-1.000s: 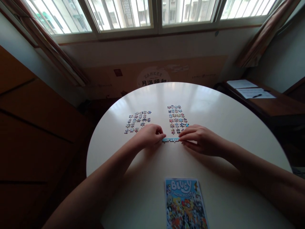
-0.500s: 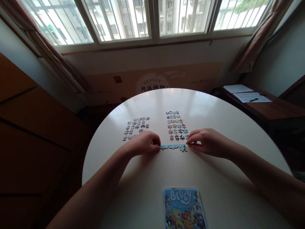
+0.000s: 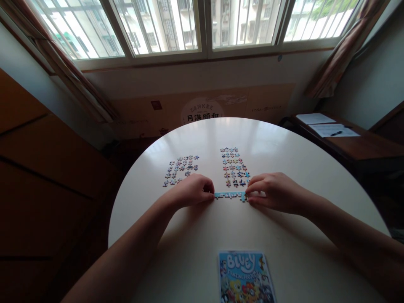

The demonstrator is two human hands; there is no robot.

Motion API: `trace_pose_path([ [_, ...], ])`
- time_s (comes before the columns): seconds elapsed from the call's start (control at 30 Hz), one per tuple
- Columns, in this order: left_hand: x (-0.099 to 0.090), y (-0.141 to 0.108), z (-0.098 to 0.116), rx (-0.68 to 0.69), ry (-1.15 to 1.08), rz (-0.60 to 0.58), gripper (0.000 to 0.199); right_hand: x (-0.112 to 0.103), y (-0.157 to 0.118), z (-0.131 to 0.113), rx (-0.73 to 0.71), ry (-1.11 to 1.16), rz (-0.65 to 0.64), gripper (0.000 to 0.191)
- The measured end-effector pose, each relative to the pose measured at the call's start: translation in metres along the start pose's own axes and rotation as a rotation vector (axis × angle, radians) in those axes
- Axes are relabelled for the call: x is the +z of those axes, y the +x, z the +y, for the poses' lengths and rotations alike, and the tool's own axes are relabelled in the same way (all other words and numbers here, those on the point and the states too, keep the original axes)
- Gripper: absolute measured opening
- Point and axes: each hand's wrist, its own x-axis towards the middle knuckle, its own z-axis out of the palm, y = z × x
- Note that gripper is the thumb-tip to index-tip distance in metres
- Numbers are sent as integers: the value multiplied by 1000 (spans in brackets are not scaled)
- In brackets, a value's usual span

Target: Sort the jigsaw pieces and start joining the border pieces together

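A joined strip of light blue puzzle pieces lies across the middle of the white round table. My left hand is closed at the strip's left end, thumb and fingers bent together against it. At the strip's right end, my right hand pinches the corner, where a piece hangs below the row. Loose pieces in rows lie just beyond the strip. A second group of loose pieces sits farther left, partly hidden behind my left hand.
A picture sheet with "Bluey" lettering lies near the table's front. At the right, a brown side table bears papers and a pen. Barred windows and curtains stand behind.
My right hand has shifted slightly left and now grips the strip's right end, covering part of it. My left hand has moved marginally right, staying at the left end.
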Motion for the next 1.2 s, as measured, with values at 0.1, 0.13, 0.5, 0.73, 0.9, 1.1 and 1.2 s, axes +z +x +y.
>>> trace_pose_path([
  [0.1,0,-1,2,4,8,0,14,1,0,0,1,-15,2,12],
  [0.13,0,-1,2,5,11,2,14,1,-1,-1,0,-17,2,12],
  [0.5,-2,-2,5,-4,23,4,15,1,-1,-2,-10,-37,19,14],
  [0.73,-1,-2,6,-4,17,18,17,-1,-1,-1,-37,-7,27,13],
  [0.9,0,-2,7,-2,7,16,18,0,-1,-1,-25,-9,16,13],
  [1.1,0,-1,5,11,10,19,18,0,-1,-1,-6,-23,-3,14],
  [1.2,0,-1,6,6,10,18,17,0,-2,-1,-12,-23,8,14],
])
